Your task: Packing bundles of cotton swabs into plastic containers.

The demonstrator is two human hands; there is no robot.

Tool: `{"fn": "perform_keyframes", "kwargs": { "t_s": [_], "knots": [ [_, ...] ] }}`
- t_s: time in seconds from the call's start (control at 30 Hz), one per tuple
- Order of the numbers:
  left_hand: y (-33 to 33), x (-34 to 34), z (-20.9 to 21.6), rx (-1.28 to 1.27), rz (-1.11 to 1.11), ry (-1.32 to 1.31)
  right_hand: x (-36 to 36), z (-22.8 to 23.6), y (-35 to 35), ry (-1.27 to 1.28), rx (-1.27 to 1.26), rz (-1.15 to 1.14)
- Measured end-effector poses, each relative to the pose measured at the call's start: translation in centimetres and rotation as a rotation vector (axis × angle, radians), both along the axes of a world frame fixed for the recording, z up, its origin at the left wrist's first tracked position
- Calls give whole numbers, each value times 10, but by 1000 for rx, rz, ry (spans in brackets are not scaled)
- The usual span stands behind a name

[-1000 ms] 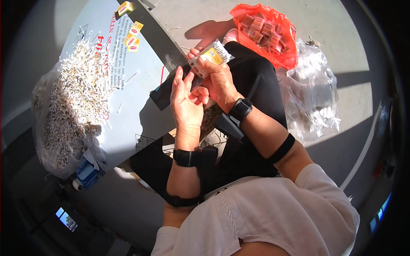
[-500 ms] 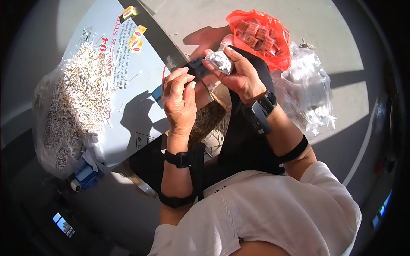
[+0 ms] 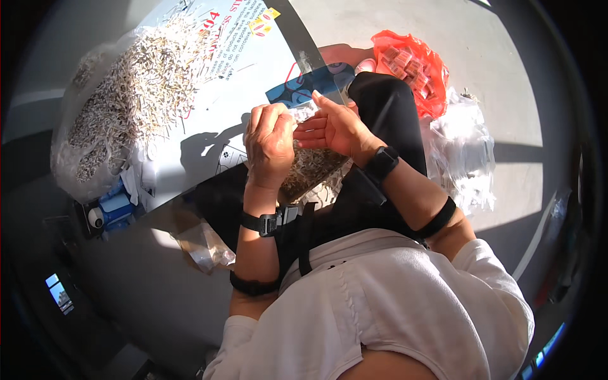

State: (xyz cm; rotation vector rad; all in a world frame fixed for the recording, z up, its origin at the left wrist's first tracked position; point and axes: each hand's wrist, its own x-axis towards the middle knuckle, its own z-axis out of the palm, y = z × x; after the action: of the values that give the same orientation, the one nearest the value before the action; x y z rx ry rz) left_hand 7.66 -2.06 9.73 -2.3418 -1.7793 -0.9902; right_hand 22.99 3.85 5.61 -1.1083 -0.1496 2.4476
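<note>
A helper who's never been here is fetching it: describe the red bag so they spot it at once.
From the pale table with the big cotton swab heap, look right, past the person's right hand and knee, to the sunlit floor. Beside a clear bag is the red bag: its bright colour and the small packets inside set it apart.
</note>
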Motion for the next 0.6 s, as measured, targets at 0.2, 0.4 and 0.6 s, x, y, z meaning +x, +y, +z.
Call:
{"fn": "perform_keyframes", "kwargs": {
  "t_s": [0.2, 0.4, 0.6],
  "knots": [
    [-7, -14, -23, 19, 4, -209, 8, -11, -14, -224, 1015, -150],
    [-6, -20, -27, 46, 28, -204, -4, 10, 2, -708, 1884, 112],
    [-3, -28, -27, 64, -64, -245, -11, 6, 9, -665, 1806, 92]
  ]
}}
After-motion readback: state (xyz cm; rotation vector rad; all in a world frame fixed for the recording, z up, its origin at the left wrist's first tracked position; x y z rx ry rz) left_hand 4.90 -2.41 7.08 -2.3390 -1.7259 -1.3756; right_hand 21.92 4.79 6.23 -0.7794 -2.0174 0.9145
